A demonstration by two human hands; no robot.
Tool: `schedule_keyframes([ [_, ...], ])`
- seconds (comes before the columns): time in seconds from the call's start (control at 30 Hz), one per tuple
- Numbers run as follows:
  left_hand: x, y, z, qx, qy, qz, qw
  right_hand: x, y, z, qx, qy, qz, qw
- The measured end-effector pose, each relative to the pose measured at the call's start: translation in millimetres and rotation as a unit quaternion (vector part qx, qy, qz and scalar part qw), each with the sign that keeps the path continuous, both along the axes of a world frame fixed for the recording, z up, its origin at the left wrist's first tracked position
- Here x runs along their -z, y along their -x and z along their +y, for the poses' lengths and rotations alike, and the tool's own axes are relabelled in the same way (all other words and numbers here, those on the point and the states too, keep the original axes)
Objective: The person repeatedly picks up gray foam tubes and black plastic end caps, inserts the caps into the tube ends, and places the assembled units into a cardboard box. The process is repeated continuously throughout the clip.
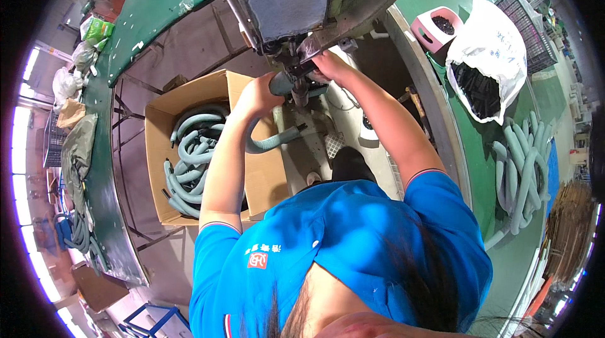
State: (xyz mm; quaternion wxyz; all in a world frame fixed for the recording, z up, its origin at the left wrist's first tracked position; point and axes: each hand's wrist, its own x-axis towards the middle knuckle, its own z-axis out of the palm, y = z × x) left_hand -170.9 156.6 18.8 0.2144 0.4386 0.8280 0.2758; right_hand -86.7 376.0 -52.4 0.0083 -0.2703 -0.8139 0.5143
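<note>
My left hand is closed round a grey-green hose just under the head of a machine. The hose's upper end reaches the machine's tooling, and a loop of hose hangs below with a dark tip pointing right. On the far side of the tooling, my right hand is up against the machine; its fingers are partly hidden, and what they hold cannot be made out. Left of my left forearm, a cardboard box stands with several similar curved hoses in it.
To the right, a green bench bears a pink bin of small black parts, a white sack of black pieces and a pile of hoses. Another green table runs along the left. A foot pedal is near my foot.
</note>
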Motion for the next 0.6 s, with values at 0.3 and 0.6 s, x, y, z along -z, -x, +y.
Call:
schedule_keyframes([
  [0.3,53.3,21.3,-33.9,0.044,0.09,0.044,0.994,-20.5,-5.4,-18.5,0.071,0.171,0.055,0.981],
  [0.6,23.1,10.6,-50.8,0.072,-0.005,0.05,0.996,18.1,-4.0,-1.5,0.012,-0.043,0.004,0.999],
])
